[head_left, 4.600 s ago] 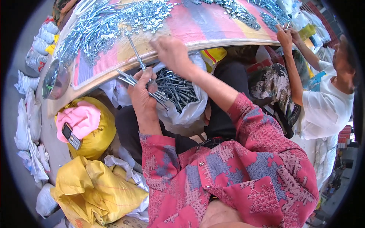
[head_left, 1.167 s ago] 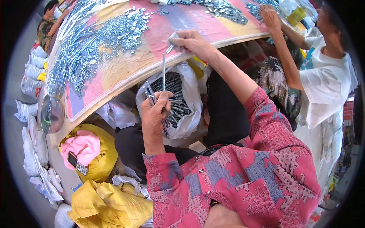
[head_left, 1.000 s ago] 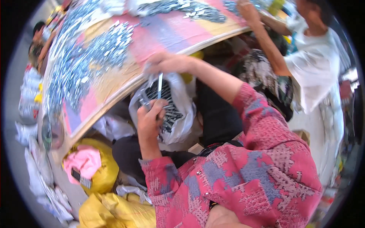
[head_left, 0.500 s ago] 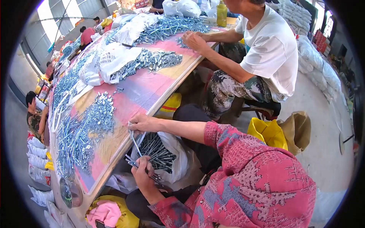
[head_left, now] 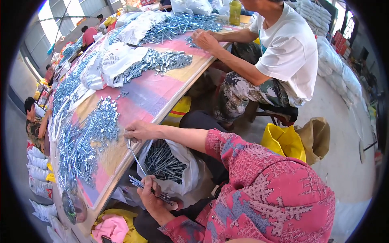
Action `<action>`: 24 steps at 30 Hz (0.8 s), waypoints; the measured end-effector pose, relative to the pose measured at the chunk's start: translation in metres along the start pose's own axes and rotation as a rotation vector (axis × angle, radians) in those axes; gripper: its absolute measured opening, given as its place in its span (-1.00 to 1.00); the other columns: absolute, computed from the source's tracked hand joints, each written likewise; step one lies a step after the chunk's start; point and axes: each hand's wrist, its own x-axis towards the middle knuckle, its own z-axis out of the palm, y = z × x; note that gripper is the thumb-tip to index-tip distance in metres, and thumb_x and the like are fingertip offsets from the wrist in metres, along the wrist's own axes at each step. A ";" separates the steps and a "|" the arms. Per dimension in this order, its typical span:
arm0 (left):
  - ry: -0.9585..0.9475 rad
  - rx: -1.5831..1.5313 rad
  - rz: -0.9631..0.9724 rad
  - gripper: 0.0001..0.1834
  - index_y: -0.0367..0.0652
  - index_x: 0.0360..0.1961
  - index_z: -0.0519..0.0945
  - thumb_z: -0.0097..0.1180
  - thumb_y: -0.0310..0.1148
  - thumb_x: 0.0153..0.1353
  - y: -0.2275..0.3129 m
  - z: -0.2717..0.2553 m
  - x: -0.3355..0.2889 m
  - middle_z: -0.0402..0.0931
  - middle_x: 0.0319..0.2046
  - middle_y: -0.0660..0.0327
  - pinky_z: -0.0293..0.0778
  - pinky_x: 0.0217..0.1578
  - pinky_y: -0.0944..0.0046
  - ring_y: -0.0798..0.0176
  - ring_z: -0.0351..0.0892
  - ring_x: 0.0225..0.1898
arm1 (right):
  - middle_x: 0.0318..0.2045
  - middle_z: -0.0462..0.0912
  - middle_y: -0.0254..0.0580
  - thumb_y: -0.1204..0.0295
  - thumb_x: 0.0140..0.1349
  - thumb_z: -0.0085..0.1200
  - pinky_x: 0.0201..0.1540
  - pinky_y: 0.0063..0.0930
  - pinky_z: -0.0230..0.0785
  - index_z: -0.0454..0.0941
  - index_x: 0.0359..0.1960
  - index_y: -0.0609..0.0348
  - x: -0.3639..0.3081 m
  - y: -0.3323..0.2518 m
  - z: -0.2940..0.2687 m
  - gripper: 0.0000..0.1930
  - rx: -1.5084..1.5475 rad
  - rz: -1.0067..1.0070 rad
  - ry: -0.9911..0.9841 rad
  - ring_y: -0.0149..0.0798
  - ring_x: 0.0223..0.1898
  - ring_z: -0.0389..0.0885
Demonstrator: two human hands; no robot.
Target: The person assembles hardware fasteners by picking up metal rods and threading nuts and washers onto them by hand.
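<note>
My right hand (head_left: 139, 131) is closed at the table's near edge, its fingers pinching the upper end of a long, thin bolt (head_left: 138, 163). A short silver sleeve (head_left: 129, 143) shows at that end, just under the fingertips. The bolt slants down to my left hand (head_left: 150, 194), which is wrapped round several more metal bolts (head_left: 135, 182) above my lap. Between my hands and legs stands an open white sack (head_left: 191, 178) full of long bolts (head_left: 164, 162). Across the tabletop (head_left: 142, 91) spreads a heap of small nuts, washers and rods (head_left: 91, 137).
A person in a white T-shirt (head_left: 287, 52) sits beyond my right arm, hands (head_left: 204, 40) over the table. White sacks (head_left: 115, 65) and metal sleeves (head_left: 162, 60) lie farther along. A clear bowl (head_left: 75, 206) sits at the corner. Yellow bag (head_left: 283, 141) stands behind.
My right hand has moved left over the table edge, and my left hand slightly down. More of the bolt shows between them, and the sleeve at its upper end is now visible.
</note>
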 end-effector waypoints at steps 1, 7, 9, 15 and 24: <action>0.020 0.037 0.013 -0.81 -0.34 -0.38 0.51 0.07 -0.39 0.27 0.001 -0.001 0.000 0.27 -0.75 0.36 -0.02 -0.79 0.50 0.53 0.11 -0.81 | -0.66 0.47 -0.34 0.28 0.31 -0.04 -0.50 -0.49 0.35 0.49 -0.52 0.28 -0.004 -0.004 0.000 -0.67 -0.023 -0.045 -0.060 -0.47 -0.60 0.44; 0.148 0.459 0.315 -0.84 -0.30 -0.48 0.56 0.14 -0.44 0.19 -0.007 0.019 0.003 0.36 -0.60 0.43 -0.01 -0.74 0.54 0.60 0.19 -0.72 | -0.24 0.58 0.00 0.42 0.19 -0.03 -0.01 -0.21 0.34 0.53 -0.20 0.23 -0.010 0.029 0.005 -0.80 -0.201 -0.157 -0.116 -0.12 -0.17 0.52; 0.165 0.300 0.108 -0.85 -0.29 -0.45 0.58 0.14 -0.42 0.19 -0.003 0.011 0.015 0.34 -0.62 0.44 -0.03 -0.73 0.53 0.61 0.15 -0.72 | -0.34 0.57 -0.13 0.42 0.21 -0.06 -0.16 -0.38 0.40 0.55 -0.12 0.21 -0.003 0.023 -0.019 -0.75 -0.665 -0.348 -0.009 -0.32 -0.30 0.51; 0.027 0.176 0.004 -0.80 -0.29 -0.42 0.60 0.14 -0.34 0.20 0.006 -0.001 0.005 0.28 -0.72 0.43 -0.06 -0.72 0.52 0.61 0.11 -0.73 | -0.64 0.46 -0.33 0.31 0.32 0.00 -0.48 -0.50 0.28 0.55 -0.36 0.25 -0.011 -0.019 0.005 -0.76 -0.284 -0.077 -0.133 -0.46 -0.57 0.38; 0.340 -0.037 0.191 -0.80 -0.28 -0.31 0.59 0.27 -0.37 0.13 0.017 -0.011 0.008 0.51 -0.56 0.28 0.02 -0.74 0.56 0.59 0.21 -0.72 | -0.52 0.63 -0.40 0.30 0.23 0.14 -0.55 -0.71 0.25 0.62 -0.32 0.24 -0.012 -0.045 0.074 -0.78 0.075 0.284 -0.611 -0.58 -0.61 0.49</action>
